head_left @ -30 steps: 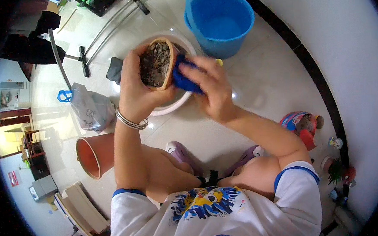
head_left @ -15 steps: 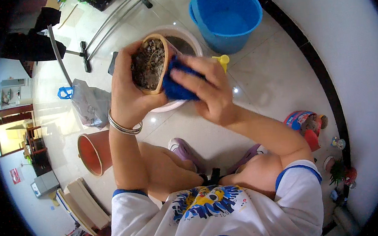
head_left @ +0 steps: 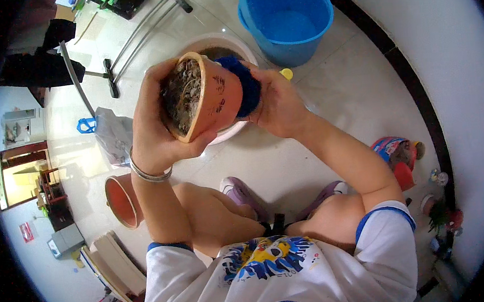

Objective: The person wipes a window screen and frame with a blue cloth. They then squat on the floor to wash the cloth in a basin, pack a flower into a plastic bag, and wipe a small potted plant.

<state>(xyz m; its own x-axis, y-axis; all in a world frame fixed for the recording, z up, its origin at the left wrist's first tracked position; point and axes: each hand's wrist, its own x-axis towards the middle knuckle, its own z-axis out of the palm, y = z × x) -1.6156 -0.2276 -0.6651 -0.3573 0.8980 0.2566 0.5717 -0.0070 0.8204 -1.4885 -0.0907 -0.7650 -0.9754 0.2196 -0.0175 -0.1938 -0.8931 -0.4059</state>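
Observation:
My left hand (head_left: 160, 120) grips the rim of a terracotta flower pot (head_left: 219, 100), tipped on its side so its mouth faces left. Dark, crumbly soil (head_left: 182, 99) fills the pot, and black marks show on its outer wall. In my right hand (head_left: 280, 101) is a dark blue cloth (head_left: 246, 84), pressed against the pot's base; some of those fingers are hidden behind cloth and pot. Beneath the pot stands a pale pink basin (head_left: 191, 43) with murky water in it, partly covered by my hands.
A blue bucket (head_left: 288, 51) stands beyond the basin, with a yellow object (head_left: 286, 74) near it. On the left are a grey plastic bag (head_left: 112, 134), a reddish-brown bucket (head_left: 124, 201) and a metal rack (head_left: 141, 38). A colourful bag of soil (head_left: 389, 148) and small plants (head_left: 437, 216) line the right wall.
The pot has turned so more of its outer wall shows. My right hand and the cloth have moved from the pot's side near the rim to its base.

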